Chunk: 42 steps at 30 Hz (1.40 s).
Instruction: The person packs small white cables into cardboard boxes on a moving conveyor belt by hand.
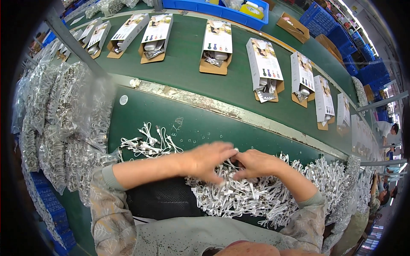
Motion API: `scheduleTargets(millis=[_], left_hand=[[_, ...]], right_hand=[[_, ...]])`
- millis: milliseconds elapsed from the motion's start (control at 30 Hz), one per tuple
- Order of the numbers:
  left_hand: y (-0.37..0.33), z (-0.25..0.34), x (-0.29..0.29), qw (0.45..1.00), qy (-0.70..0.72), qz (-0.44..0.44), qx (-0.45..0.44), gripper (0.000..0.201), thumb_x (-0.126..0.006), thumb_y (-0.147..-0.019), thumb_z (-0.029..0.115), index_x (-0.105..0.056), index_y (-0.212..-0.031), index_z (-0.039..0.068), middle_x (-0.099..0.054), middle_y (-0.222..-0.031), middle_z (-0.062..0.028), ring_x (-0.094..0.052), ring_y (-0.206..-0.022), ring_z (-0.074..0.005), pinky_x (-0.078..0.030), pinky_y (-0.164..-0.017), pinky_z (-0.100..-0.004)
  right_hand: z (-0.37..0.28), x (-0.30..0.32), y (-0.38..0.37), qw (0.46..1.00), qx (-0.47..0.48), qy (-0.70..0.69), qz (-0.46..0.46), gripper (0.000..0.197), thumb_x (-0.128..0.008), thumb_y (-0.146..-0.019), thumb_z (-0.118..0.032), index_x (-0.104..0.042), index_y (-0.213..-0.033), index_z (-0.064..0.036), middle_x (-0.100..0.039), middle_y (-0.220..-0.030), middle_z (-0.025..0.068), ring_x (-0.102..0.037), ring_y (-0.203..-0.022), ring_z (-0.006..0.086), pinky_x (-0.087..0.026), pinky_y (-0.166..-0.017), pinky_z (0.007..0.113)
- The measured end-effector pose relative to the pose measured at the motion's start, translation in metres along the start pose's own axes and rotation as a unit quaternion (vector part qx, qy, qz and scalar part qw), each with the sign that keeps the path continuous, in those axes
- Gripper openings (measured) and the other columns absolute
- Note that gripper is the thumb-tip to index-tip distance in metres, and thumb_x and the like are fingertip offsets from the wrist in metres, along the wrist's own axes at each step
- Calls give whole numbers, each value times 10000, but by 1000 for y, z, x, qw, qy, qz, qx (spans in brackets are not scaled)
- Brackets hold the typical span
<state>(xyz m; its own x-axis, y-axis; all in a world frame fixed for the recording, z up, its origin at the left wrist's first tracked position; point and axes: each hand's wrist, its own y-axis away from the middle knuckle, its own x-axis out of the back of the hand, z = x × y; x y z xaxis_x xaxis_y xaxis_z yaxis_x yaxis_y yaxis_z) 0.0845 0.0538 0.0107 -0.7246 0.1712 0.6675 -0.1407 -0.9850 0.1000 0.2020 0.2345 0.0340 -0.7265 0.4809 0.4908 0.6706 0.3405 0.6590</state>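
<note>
At the near edge of the green counter (143, 109), a black mesh surface (164, 197), just left of a broad heap of white cables (243, 198), each bundled short. Both hands above the heap's upper left part. Left hand (209, 161): reaching in from the left, blurred; thumb set apart from the extended fingers. Right hand (257, 164): fingers bent, thumb below them, tips near the left hand's; a small pale piece between the two. Cannot tell if either pinches a cable. Smaller cable group (149, 143) beyond the left forearm, looser. Clear bags (64, 106) packed with cables, stacked at left. Farther: a worn, pale-painted rail (205, 104), then a green belt (183, 64) with a row of white boxes (218, 40), flaps open, white items and packets showing. Beyond, a blue tray (194, 6); blue crates (322, 19) at upper right.
</note>
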Motion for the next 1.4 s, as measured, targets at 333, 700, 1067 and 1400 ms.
scheduleTargets(millis=[333, 700, 1067, 1400], left_hand=[[52, -49, 36, 947, -31, 193, 255, 158, -656, -747, 185, -669, -790, 34, -643, -784, -146, -613, -776, -342, -480, -722, -419], [62, -70, 57, 884, 53, 382, 263, 191, -676, -773, 178, -687, -855, 5, -556, -808, -54, -525, -744, -126, -433, -705, -253], [62, -91, 77, 690, 403, 558, 222, 216, -664, -825, 99, -606, -961, -59, -646, -853, -83, -633, -756, -133, -524, -706, -230], [29, -166, 106, 612, 269, 706, 233, 220, -679, -724, 106, -597, -849, -55, -643, -747, -87, -619, -681, -125, -484, -632, -225]], right_hand=[[12, 13, -26, 862, -3, -432, 263, 142, -636, -834, -62, -623, -956, 8, -630, -823, 17, -576, -710, 70, -487, -668, 201], [6, 8, -44, 917, -51, -161, 362, 341, -671, -803, -216, -599, -1031, 28, -613, -814, 65, -546, -659, 118, -466, -628, 271], [-8, 65, -83, 843, 2, -150, 517, 203, -643, -811, -190, -630, -829, 11, -611, -636, 59, -556, -557, 99, -446, -532, 254], [48, 139, -182, 732, -110, 134, 659, 157, -596, -799, -162, -600, -787, -6, -634, -787, 187, -631, -724, 366, -514, -663, 450]])
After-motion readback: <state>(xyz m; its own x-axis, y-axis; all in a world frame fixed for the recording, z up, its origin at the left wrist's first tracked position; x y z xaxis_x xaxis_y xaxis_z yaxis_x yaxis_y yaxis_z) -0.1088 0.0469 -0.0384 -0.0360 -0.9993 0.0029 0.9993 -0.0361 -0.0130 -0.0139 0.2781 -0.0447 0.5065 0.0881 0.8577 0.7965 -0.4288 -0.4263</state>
